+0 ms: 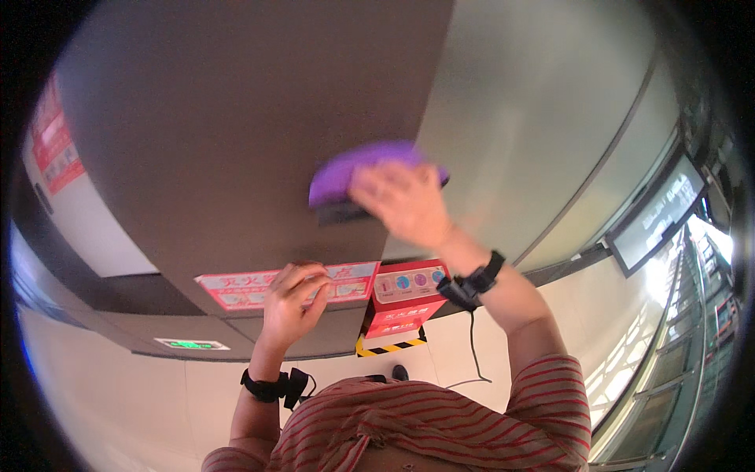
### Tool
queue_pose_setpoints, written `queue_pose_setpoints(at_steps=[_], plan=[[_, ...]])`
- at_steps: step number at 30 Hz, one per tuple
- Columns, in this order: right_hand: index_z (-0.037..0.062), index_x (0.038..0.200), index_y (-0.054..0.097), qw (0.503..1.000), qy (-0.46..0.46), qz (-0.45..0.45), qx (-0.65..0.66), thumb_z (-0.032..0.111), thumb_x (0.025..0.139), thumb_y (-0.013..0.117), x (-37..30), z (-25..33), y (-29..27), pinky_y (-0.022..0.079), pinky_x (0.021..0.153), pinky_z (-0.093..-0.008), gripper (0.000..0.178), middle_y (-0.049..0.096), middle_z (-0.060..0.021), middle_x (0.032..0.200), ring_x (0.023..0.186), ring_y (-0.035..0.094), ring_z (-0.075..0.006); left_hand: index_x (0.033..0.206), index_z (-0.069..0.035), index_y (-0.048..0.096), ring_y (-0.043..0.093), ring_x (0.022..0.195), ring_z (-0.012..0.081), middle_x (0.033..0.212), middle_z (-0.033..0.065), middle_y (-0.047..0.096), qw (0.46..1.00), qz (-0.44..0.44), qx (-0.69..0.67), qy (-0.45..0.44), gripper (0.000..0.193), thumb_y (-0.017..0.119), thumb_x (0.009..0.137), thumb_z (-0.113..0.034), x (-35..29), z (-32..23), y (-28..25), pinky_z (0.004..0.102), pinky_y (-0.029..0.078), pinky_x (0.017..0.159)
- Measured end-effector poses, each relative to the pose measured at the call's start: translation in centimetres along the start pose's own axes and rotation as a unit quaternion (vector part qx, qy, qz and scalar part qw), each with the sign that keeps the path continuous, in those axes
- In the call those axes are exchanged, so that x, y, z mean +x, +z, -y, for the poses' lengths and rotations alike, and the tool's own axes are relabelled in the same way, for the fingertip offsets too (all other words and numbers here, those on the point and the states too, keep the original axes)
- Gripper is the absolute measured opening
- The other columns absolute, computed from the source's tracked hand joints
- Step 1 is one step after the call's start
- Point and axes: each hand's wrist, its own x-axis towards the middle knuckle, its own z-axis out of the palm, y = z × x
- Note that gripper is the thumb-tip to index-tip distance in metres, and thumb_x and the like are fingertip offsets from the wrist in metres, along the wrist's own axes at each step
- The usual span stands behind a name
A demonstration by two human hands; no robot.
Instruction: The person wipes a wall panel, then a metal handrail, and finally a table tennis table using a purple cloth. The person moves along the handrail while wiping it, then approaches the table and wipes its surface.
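A purple cloth (332, 179), smeared by motion, lies against a dark brown wall panel (259, 102). My right hand (409, 204) presses on it from the near side, with the fingers laid over it, and holds it to the panel. A dark shadow or edge shows just under the cloth. Lower and to the left, my left hand (295, 303) is raised in front of a red and white sign strip (354, 285). Its fingers are loosely curled in toward the thumb, and nothing shows in them.
A pale glossy panel (527, 118) adjoins the brown one on the right. Below stands a red box (405, 307) within yellow-black floor tape (393, 348). A green-lit sign (191, 344) sits low at left. Railings (676, 370) run along the right. A black cable (474, 354) hangs from my right wrist strap.
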Motion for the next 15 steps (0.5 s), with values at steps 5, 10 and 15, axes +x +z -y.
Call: queue_pose_setpoints(at_steps=[5, 10, 15], plan=[[0.0159, 0.110, 0.068, 0.989, -0.021, 0.090, 0.116, 0.019, 0.078, 0.061, -13.4, -0.1, 2.9, 0.045, 0.085, -0.0373, 0.033, 0.058, 0.0003, 0.127, 0.116, 0.051, -0.0223, 0.088, -0.005, 0.070, 0.064, 0.097, 0.0286, 0.101, 0.0077, 0.066, 0.996, -0.067, 0.015, 0.056, 0.013, 0.069, 0.075, 0.000, 4.2, -1.8, 3.7, 0.0388, 0.053, 0.078], [0.0074, 0.106, 0.066, 0.864, 0.436, -0.055, 0.244, 0.001, 0.082, 0.060, -23.2, -8.9, 6.9, 0.051, 0.082, -0.0371, 0.026, 0.064, -0.0083, 0.109, 0.100, 0.062, -0.0289, 0.090, -0.008, 0.071, 0.057, 0.113, 0.0291, 0.108, 0.0069, 0.064, 0.986, -0.089, 0.093, 0.108, 0.018, 0.069, 0.073, -0.004, 8.0, -3.3, 7.1, 0.0482, 0.047, 0.094], [-0.0006, 0.122, 0.058, 0.389, 0.692, -0.260, 0.550, 0.014, 0.097, 0.059, -25.9, -16.6, 6.2, 0.050, 0.083, -0.0342, 0.029, 0.065, -0.0055, 0.109, 0.095, 0.061, -0.0170, 0.094, -0.016, 0.074, 0.047, 0.127, 0.0272, 0.117, 0.0034, 0.062, 0.964, -0.142, 0.209, 0.080, 0.021, 0.069, 0.074, -0.011, 10.7, -3.6, 11.1, 0.0538, 0.021, 0.115]])
